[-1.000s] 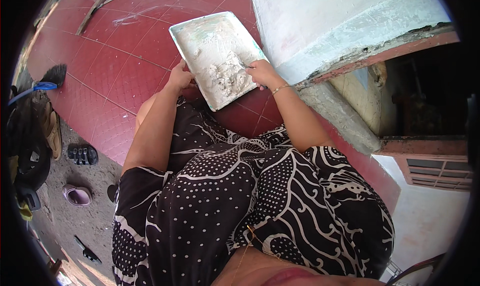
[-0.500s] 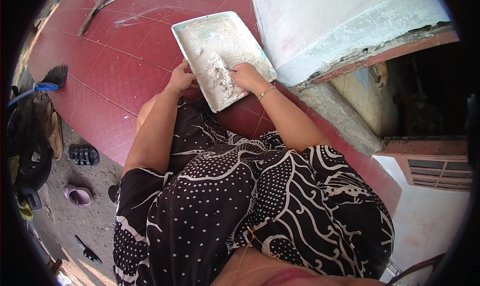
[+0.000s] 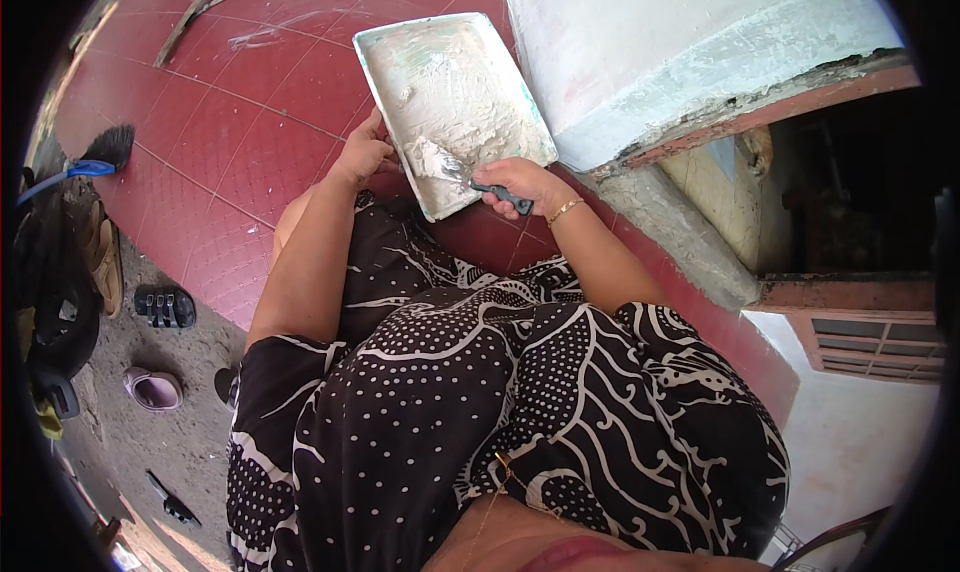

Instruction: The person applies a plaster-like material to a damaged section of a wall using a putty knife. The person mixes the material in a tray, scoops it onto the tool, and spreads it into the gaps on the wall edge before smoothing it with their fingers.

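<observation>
A white rectangular tray [image 3: 515, 80] is tilted in front of me, with pale greyish putty [image 3: 450, 97] smeared over its floor. My left hand [image 3: 367, 154] grips the tray's left edge, its thumb along the side and the other fingers partly hidden beneath. In my right hand [image 3: 532, 180] is a putty knife [image 3: 507, 198], its dark handle pointing down and right. The blade lies at the tray's near left part, partly covered by a lump of putty [image 3: 430, 159].
Red floor tiles [image 3: 240, 142] spread under and left of the tray. A whitish wall [image 3: 690, 52] rises close on its right, beside a dark opening [image 3: 850, 192]. A blue-handled broom [image 3: 95, 167], a black sandal [image 3: 165, 307] and a lilac shoe [image 3: 153, 389] are at the left.
My right hand has shifted right and down and turned, so the knife's handle now shows. The putty heap has been drawn toward the tray's near left corner. My left hand keeps its hold.
</observation>
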Available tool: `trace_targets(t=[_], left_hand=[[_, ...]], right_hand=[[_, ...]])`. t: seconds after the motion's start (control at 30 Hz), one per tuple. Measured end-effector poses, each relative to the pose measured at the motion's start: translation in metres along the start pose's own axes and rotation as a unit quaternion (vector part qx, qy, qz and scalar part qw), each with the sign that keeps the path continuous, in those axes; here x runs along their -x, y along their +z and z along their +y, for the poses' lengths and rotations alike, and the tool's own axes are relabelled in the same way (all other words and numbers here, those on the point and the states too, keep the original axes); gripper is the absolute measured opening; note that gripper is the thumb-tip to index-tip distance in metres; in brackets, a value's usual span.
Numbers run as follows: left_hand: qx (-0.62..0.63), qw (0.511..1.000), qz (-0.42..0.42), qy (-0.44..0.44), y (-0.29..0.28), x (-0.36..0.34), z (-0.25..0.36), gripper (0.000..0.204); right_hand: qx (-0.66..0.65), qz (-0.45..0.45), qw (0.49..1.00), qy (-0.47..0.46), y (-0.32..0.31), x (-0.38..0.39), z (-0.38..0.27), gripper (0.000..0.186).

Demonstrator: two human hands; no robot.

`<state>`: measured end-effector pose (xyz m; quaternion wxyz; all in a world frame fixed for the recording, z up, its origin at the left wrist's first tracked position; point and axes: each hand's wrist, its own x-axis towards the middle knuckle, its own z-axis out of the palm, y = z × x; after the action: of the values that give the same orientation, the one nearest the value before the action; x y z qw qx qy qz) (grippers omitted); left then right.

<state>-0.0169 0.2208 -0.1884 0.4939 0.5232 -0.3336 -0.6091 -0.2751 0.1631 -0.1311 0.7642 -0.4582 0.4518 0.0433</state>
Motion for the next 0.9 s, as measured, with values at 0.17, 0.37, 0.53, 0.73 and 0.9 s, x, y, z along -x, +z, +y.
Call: trace_targets(t=[0.17,0.37,0.53,0.73,0.9], left_hand=[[-0.005,1.0,0.003,-0.007,-0.003,-0.002,-0.002,0.076],[-0.033,0.999,0.022,-0.017,0.003,-0.002,-0.002,0.075],[-0.042,0.998,0.03,-0.031,-0.005,-0.007,-0.01,0.075],[0.057,0.998,0.007,-0.021,0.002,-0.003,0.001,0.076],[0.042,0.999,-0.005,-0.022,0.0,-0.003,-0.002,0.077]], right_hand=[[0.025,0.107,0.99,-0.088,-0.007,0.007,0.005,0.02],[0.17,0.139,0.969,-0.115,0.032,-0.017,0.013,0.021],[0.095,0.055,0.991,-0.077,0.035,-0.012,0.022,0.018],[-0.159,-0.059,0.985,-0.023,0.005,-0.009,0.042,0.014],[-0.05,-0.001,0.999,-0.015,0.008,-0.004,0.028,0.017]])
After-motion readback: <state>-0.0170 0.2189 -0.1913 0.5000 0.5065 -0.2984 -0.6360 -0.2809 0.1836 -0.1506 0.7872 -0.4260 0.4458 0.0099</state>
